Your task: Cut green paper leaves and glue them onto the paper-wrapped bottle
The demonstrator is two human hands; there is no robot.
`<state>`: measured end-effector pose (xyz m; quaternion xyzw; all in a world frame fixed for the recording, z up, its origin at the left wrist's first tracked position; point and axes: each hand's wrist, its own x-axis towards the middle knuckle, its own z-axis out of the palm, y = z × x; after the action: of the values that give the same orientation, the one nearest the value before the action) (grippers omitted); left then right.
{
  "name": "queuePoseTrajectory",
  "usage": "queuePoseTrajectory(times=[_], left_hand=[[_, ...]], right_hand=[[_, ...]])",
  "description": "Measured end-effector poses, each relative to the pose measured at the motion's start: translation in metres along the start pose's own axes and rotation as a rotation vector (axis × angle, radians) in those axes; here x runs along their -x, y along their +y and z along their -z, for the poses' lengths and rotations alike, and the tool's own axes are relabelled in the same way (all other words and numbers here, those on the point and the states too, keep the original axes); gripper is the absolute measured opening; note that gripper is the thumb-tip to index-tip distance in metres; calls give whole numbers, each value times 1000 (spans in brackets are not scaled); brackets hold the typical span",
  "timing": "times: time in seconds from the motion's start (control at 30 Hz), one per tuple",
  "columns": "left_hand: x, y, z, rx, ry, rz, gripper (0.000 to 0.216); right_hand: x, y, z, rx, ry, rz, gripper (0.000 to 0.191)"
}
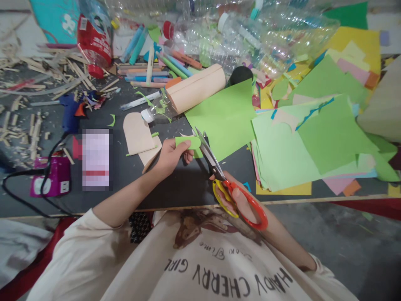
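Note:
My left hand (171, 156) pinches a small green paper piece (188, 142) just above the dark table (184, 190). Red and yellow handled scissors (219, 171) are in my right hand (239, 198), fingers through the handles. Their blades are parted and point up-left, meeting the right edge of the green piece. A larger green paper sheet (224, 117) lies flat behind the blades.
Peach paper cut-outs (138, 133) and a peach paper roll (196, 88) lie behind my left hand. A stack of green and coloured sheets (316, 142) covers the right. Markers (156, 69), plastic bottles (247, 37), wood scraps (37, 79) and a purple power strip (50, 182) sit around.

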<state>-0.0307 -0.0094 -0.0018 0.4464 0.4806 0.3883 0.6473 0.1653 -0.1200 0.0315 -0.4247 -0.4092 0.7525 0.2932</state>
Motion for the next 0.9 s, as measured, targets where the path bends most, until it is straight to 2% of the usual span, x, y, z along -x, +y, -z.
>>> queuePoseTrajectory(times=[0.17,0.33,0.6,0.73,0.9], left_hand=[[-1,-1,1,52,29,-23,37],[-2,0,1,46,72,-16,36],[-5,2,1,76,101,-63,37],[-5,0,2,83,100,-97,39],[-4,2,3,79,125,-107,37]], right_hand=[[-3,0,-2,-21,-1,33,59],[-4,-6,-5,-18,18,-15,62],[0,-13,-9,125,95,-68,66],[0,-15,-7,158,68,-89,63],[-2,-10,-3,234,23,-6,60]])
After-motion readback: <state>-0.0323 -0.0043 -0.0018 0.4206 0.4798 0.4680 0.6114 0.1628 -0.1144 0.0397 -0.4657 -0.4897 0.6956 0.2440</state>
